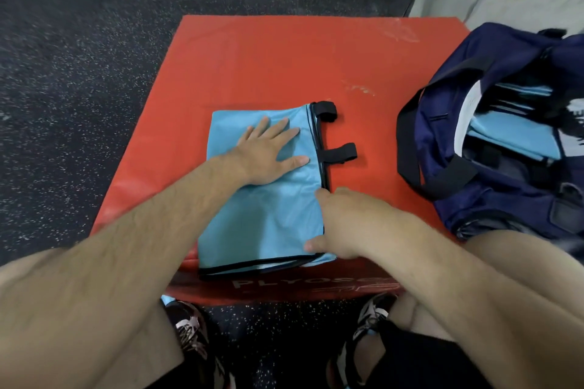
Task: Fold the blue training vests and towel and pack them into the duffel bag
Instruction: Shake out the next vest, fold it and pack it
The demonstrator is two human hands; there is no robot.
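So on the far left there was just the dark speckled floor (79,73), and then the red box (268,50) took up the middle of the shot. The left hand (268,148) was lying flat on top of the vest (265,218) with its fingers straight and spread. It was pressing down, not clutching anything. The vest was light blue with black trim, folded into a neat rectangle and sitting on the near half of the box, with its bottom edge right at the front lip.

The right hand (341,221) was at the vest's right edge, thumb on the cloth and fingers bent down over the black trim. Honestly I couldn't tell if it was actually pinching the edge or just resting there. Two black tabs (339,153) stuck out from that same edge onto the red surface.

Further right was the navy bag (474,199), sitting on the box's right side and well apart from the vest. It was unzipped, with more blue fabric (493,133) already inside. Shoes (189,331) showed at the bottom of the frame.
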